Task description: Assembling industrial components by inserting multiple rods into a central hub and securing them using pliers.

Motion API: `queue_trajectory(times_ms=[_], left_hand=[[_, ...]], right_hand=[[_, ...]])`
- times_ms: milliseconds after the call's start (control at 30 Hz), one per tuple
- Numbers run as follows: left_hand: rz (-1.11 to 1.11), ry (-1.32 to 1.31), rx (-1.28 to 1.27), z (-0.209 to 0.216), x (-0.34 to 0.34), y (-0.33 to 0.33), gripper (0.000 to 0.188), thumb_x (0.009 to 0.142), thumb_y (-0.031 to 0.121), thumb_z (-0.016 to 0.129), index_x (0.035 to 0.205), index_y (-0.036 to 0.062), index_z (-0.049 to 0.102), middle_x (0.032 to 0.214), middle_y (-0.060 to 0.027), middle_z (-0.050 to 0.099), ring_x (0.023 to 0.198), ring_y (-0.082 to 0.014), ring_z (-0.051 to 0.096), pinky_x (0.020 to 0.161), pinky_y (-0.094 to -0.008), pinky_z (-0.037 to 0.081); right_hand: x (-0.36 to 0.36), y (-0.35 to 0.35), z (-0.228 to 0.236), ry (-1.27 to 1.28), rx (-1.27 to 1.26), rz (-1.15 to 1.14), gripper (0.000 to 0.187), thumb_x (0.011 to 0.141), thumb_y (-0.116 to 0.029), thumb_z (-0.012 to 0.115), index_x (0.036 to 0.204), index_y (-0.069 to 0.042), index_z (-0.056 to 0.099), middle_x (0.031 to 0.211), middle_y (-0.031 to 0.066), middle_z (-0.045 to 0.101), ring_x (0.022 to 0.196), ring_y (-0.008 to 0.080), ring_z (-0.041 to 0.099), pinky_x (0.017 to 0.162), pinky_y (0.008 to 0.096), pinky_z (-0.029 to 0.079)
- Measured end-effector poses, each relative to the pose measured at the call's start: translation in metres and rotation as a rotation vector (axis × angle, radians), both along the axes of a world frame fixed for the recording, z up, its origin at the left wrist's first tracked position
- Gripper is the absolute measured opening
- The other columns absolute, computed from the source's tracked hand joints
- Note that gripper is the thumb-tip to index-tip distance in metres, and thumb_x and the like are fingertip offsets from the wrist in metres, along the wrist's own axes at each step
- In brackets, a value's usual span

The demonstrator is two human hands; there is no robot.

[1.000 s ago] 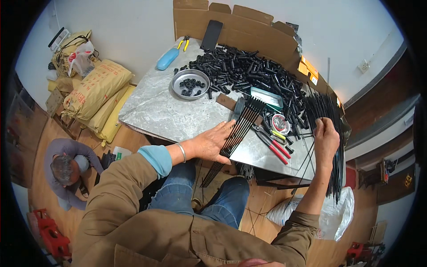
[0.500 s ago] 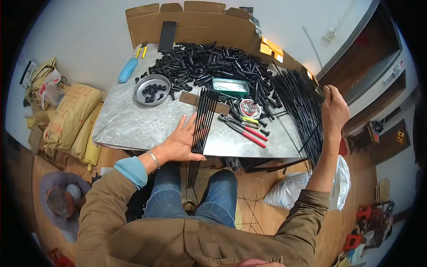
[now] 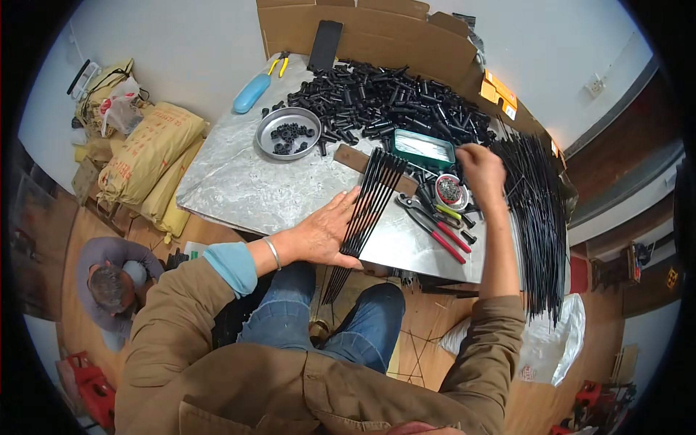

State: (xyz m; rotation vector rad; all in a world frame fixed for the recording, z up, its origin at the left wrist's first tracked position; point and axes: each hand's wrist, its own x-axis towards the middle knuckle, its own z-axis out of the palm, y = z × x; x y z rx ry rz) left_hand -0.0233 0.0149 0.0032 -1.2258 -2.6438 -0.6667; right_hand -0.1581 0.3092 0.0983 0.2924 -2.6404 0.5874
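Observation:
My left hand [image 3: 322, 230] lies along the left side of a row of thin black rods [image 3: 377, 196], its fingers stretched and apart and its thumb across the lower part of the rods. The rods rest at their upper part on a brown strip [image 3: 351, 157] and stick out past the table's front edge. Beside a green tin [image 3: 424, 148] my right hand [image 3: 481, 170] hovers with curled, closed fingers; what they hold, if anything, is hidden. Just below it stands a round dish [image 3: 451, 192] of small metal pieces. Red-handled pliers [image 3: 439, 230] lie between the rods and my right forearm.
A heap of black tubular parts [image 3: 391, 101] covers the table's back. A metal bowl [image 3: 288, 133] holds small black pieces. More black rods [image 3: 536, 217] hang over the right edge. Yellow sacks [image 3: 152, 152] are stacked at left, near a crouching person [image 3: 116, 283].
My right hand has come left and inward, from beside the right-hand rod bundle to the green tin. My left hand stays at the row of rods. The whole view has shifted.

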Motion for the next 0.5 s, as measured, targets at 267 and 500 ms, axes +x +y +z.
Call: queue_trajectory(times_ms=[267, 500], left_hand=[[-0.019, -0.038, 0.026, 0.007, 0.002, 0.003, 0.095, 0.068, 0.051, 0.076, 0.14, 0.004, 0.037, 0.148, -0.023, 0.027, 0.136, -0.0423, 0.027, 0.111, -0.0498, 0.025], [0.014, -0.028, -0.091, 0.015, 0.007, 0.0, 0.09, 0.074, 0.058, 0.067, 0.136, -0.001, 0.04, 0.151, -0.0184, 0.024, 0.14, -0.0418, 0.018, 0.114, -0.0506, 0.021]], right_hand=[[-0.072, -0.052, -0.046, -0.248, 0.304, 0.13, 0.017, 0.077, -0.025, 0.065, 0.088, -0.015, 0.072, 0.088, 0.0131, 0.069, 0.084, 0.0317, 0.066, 0.072, 0.0426, 0.052], [-0.066, -0.052, -0.031, -0.201, 0.332, 0.105, 0.015, 0.073, -0.024, 0.067, 0.081, -0.013, 0.072, 0.082, 0.0083, 0.069, 0.08, 0.0271, 0.066, 0.07, 0.0387, 0.051]])
